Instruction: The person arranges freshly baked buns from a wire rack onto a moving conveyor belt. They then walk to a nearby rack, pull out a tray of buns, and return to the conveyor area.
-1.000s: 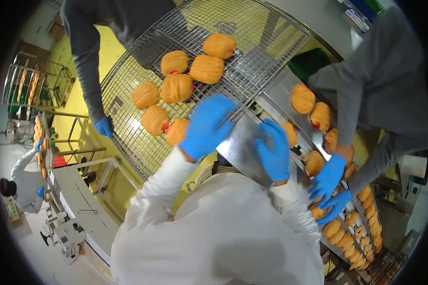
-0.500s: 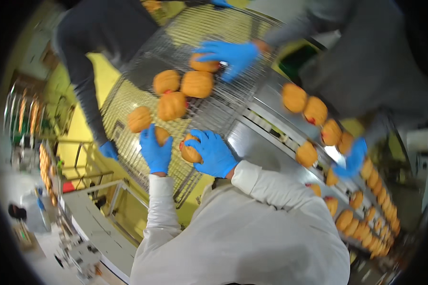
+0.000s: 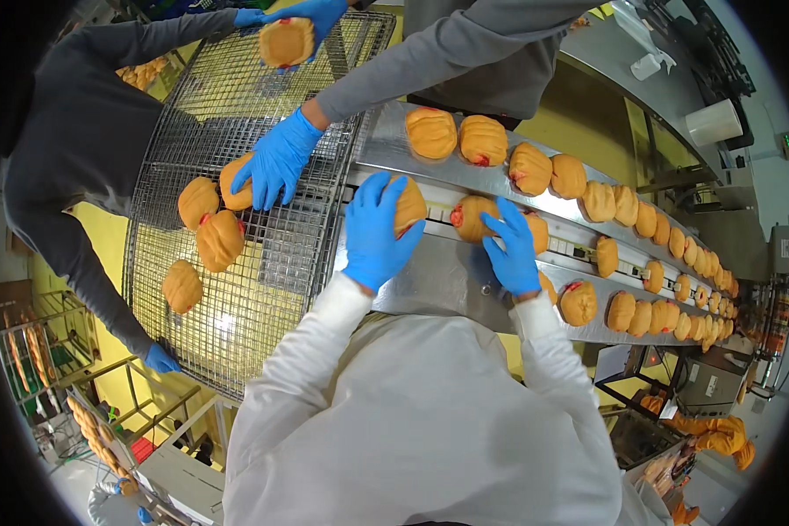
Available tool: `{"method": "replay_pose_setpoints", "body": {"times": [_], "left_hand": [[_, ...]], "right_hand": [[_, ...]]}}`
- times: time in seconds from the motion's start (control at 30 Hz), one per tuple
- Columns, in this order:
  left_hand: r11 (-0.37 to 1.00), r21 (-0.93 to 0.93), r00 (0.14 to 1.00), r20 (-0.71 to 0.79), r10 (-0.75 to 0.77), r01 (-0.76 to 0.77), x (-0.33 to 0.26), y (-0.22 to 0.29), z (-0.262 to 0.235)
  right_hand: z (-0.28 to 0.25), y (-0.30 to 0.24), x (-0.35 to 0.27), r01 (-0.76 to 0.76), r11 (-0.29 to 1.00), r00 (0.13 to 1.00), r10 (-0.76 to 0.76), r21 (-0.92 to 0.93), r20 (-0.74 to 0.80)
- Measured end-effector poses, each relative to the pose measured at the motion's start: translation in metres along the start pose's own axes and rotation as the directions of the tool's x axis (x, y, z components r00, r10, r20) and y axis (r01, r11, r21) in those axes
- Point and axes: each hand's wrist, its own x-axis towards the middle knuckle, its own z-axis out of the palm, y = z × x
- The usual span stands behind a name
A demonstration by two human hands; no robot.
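My left hand (image 3: 379,232), in a blue glove, is closed around a golden bun with red filling (image 3: 411,206) at the rack end of the conveyor. To its right, my right hand (image 3: 512,250) has its fingers apart between two more buns. Its fingertips are at the edge of the nearer red-filled bun (image 3: 473,217), and the other bun (image 3: 536,232) lies just beyond the hand. Several buns, such as a red-filled one (image 3: 220,241), sit on the wire rack (image 3: 263,324) at the left.
A co-worker across from me has one gloved hand (image 3: 280,162) on a rack bun and holds another bun (image 3: 287,42) aloft. A second co-worker's hand (image 3: 160,358) is at the rack's left edge. Rows of buns run along the metal conveyor (image 3: 447,272) to the right.
My hands have moved from the rack to the conveyor on the right, and the view has turned that way. The co-worker's arms now reach over the rack, with a bun lifted in one hand.
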Motion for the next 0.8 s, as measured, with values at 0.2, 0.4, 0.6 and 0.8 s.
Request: {"method": "replay_pose_setpoints", "body": {"times": [0.2, 0.4, 0.6, 0.8], "left_hand": [[0.937, 0.309, 0.977, 0.081, -0.197, 0.164, -0.002, -0.033, 0.056], [0.928, 0.305, 0.951, 0.151, -0.271, 0.215, -0.02, -0.033, 0.057], [0.994, -0.01, 0.99, -0.096, -0.107, 0.106, -0.009, -0.032, -0.02], [0.532, 0.586, 0.783, -0.353, -0.511, 0.611, -0.032, -0.126, -0.151]], "right_hand": [[-0.05, -0.023, -0.085, -0.378, 0.919, 0.923, 0.364, -0.114, -0.128], [-0.04, -0.045, -0.12, -0.423, 0.862, 0.902, 0.429, -0.278, -0.045], [-0.041, -0.038, -0.113, -0.499, 0.856, 0.866, 0.495, -0.135, -0.062], [-0.03, -0.041, -0.108, -0.37, 0.929, 0.929, 0.37, 0.023, -0.023]]}}
